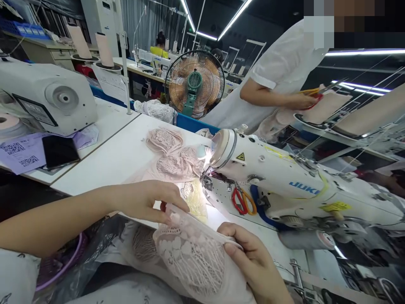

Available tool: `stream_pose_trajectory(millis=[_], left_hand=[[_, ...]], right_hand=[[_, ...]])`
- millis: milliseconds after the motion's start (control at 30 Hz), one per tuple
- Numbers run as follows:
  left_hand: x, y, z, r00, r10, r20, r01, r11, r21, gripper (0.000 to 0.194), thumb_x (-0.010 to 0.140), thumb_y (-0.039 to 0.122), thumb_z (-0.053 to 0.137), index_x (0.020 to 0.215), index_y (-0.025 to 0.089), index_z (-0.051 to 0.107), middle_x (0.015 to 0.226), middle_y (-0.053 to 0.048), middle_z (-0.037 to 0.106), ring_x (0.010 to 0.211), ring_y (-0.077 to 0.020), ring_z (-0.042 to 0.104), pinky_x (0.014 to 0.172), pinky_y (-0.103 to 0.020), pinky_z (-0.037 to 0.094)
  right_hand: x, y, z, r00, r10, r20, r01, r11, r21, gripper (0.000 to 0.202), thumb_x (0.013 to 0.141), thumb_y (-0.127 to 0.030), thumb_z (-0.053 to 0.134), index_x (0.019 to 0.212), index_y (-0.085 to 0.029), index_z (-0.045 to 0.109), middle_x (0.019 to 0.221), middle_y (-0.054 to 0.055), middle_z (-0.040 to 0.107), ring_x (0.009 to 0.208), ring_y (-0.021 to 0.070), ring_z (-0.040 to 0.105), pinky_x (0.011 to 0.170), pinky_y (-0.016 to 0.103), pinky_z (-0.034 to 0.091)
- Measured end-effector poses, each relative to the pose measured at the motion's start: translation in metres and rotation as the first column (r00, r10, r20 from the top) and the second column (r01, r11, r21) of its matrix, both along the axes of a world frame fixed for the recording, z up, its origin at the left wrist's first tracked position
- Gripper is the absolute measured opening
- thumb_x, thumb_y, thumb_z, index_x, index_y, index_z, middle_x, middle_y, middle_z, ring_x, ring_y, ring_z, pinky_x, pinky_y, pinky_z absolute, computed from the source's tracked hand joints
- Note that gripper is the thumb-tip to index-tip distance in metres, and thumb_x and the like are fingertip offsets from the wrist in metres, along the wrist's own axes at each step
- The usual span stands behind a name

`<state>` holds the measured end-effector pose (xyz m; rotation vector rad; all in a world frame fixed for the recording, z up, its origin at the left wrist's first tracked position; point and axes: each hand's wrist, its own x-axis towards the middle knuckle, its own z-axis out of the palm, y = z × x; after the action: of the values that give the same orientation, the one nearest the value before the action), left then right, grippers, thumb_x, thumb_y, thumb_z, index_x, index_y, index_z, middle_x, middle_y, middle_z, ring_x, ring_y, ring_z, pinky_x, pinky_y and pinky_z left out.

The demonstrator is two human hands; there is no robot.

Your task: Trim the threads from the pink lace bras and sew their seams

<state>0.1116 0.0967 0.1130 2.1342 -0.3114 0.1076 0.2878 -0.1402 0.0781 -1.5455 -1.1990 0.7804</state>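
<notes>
A pale pink lace bra piece [196, 257] is stretched between my two hands, close to the table's front edge. My left hand [155, 200] pinches its upper left edge, with something dark red at the fingertips. At the right end of that edge, my right hand [249, 257] grips the fabric between thumb and fingers. More lace pieces [172, 164] lie on the white table [110, 164] beyond my left hand. A yellowish lace scrap [194, 196] rests below the needle area of the sewing machine [268, 164]. Behind the held piece, further pale fabric hangs over my lap.
Red- and orange-handled scissors [243, 200] lie by the machine. A black phone [60, 151] and printed papers [22, 154] are on the left table, beside another machine [50, 95]. A fan [194, 84] stands behind. At right, a person in white [278, 63] holds scissors. A purple basket [60, 270] sits below.
</notes>
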Motion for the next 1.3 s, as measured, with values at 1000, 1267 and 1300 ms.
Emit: stream_pose_trajectory(millis=[1000,1267,1300], left_hand=[[-0.018,0.015,0.017,0.88,0.336,0.335,-0.38,0.922,0.075,0.025,0.078,0.013,0.059,0.093,0.031,0.067,0.097,0.002,0.072,0.085,-0.018,0.068,0.068,-0.02,0.056],[-0.043,0.036,-0.085,0.934,0.321,0.156,-0.352,0.902,0.25,0.021,0.083,0.01,0.046,0.088,0.018,0.066,0.106,-0.01,0.068,0.097,-0.0172,0.064,0.086,-0.025,0.05],[-0.049,0.035,-0.099,0.936,0.33,0.121,-0.35,0.899,0.262,0.023,0.084,0.01,0.044,0.089,0.017,0.065,0.108,-0.012,0.067,0.101,-0.0177,0.063,0.088,-0.026,0.049]], right_hand=[[0.001,0.026,0.026,0.426,-0.411,0.806,-0.097,0.865,0.493,0.017,0.084,-0.009,0.054,0.098,-0.018,0.056,0.081,0.007,0.066,0.072,0.017,0.056,0.062,0.03,0.047],[-0.009,0.071,-0.069,0.232,-0.16,0.959,-0.331,0.914,0.233,0.016,0.089,-0.007,0.048,0.088,-0.015,0.062,0.075,0.006,0.067,0.066,0.0165,0.058,0.055,0.028,0.044],[-0.015,0.072,-0.08,0.246,-0.106,0.963,-0.338,0.922,0.188,0.017,0.09,-0.007,0.047,0.086,-0.014,0.063,0.075,0.007,0.067,0.067,0.0167,0.058,0.056,0.028,0.045]])
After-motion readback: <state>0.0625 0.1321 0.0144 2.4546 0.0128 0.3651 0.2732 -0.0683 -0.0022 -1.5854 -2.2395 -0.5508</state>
